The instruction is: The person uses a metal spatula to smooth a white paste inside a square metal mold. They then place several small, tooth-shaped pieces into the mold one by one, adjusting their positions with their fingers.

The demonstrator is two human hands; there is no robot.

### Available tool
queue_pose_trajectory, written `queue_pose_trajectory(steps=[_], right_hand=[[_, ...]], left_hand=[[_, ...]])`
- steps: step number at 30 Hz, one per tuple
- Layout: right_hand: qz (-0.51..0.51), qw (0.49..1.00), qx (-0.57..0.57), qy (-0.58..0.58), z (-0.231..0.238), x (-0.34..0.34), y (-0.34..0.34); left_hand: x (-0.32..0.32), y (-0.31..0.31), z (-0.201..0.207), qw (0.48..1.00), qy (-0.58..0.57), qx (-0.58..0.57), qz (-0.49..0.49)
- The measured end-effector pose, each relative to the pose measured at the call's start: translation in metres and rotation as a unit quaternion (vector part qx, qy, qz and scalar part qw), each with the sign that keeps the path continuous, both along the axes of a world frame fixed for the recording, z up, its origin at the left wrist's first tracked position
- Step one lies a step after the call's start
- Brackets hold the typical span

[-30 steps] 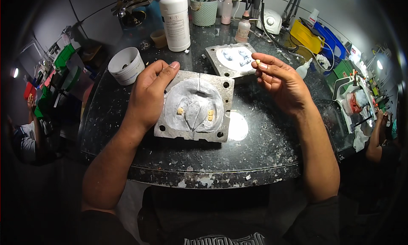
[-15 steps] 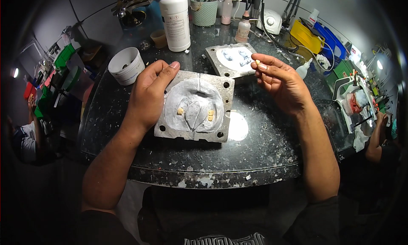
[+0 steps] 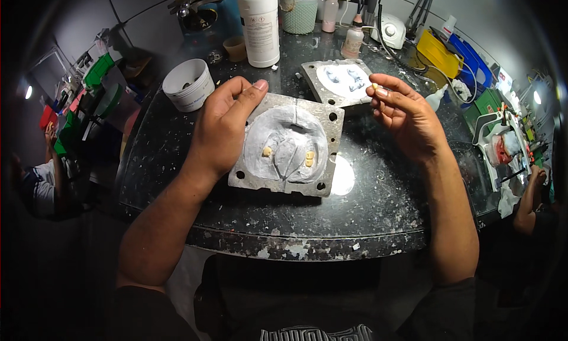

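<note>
My left hand (image 3: 228, 125) grips the left edge of a square metal denture flask half (image 3: 332, 141), its thumb over the top corner. Inside is a pale plaster mould (image 3: 257, 131) with a horseshoe-shaped hollow. One yellowish false tooth (image 3: 267, 152) sits in its left side, and a couple of false teeth (image 3: 309, 158) sit in its right. Raised to the right, my right hand (image 3: 411, 119) pinches a small yellowish false tooth (image 3: 375, 87) between thumb and fingertips. Just beyond lies the other flask half (image 3: 319, 92), filled with white plaster bearing bluish-grey patches.
Left of the flask stands a white tub (image 3: 189, 86). Behind it are a large white bottle (image 3: 260, 33), a pot of tools (image 3: 299, 16) and small pink bottles (image 3: 352, 43). Yellow and blue bins (image 3: 438, 54) stand at right. Other people work at both sides.
The whole view has shifted slightly, so everything appears a little further right. Both hands keep their holds on the flask half and the tooth.
</note>
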State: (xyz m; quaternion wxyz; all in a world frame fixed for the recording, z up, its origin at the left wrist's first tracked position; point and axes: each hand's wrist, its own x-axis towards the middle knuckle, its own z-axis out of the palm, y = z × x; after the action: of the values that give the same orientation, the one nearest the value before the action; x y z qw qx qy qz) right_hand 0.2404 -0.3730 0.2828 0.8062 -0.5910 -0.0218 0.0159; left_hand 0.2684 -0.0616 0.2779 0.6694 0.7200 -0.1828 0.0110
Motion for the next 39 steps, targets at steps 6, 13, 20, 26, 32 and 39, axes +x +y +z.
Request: queue_pose_trajectory(steps=[6, 13, 20, 26, 32, 39], right_hand=[[0.012, 1.0, 0.011, 0.001, -0.0012, 0.0014, -0.0028], [0.005, 1.0, 0.002, 0.001, 0.0007, -0.0001, -0.0004], [0.007, 1.0, -0.001, -0.001, 0.0011, -0.0004, -0.0001], [0.002, 1.0, -0.012, -0.001, 0.0021, -0.0013, 0.0018], [0.01, 1.0, -0.009, -0.006, 0.0007, -0.0006, -0.0001], [0.003, 1.0, -0.018, -0.005, 0.0011, -0.001, -0.0005]], left_hand=[[0.0019, 0.001, -0.0037, 1.0, -0.002, -0.015, -0.014], [0.0014, 0.0001, -0.0035, 1.0, 0.003, -0.025, -0.016], [0.001, 0.0019, -0.0019, 1.0, 0.002, -0.007, -0.016], [-0.0007, -0.0004, -0.0005, 1.0, -0.003, -0.008, -0.006], [0.0002, 0.0008, -0.0014, 1.0, -0.006, -0.005, -0.004], [-0.0009, 0.0, 0.0, 1.0, -0.003, 0.002, 0.002]])
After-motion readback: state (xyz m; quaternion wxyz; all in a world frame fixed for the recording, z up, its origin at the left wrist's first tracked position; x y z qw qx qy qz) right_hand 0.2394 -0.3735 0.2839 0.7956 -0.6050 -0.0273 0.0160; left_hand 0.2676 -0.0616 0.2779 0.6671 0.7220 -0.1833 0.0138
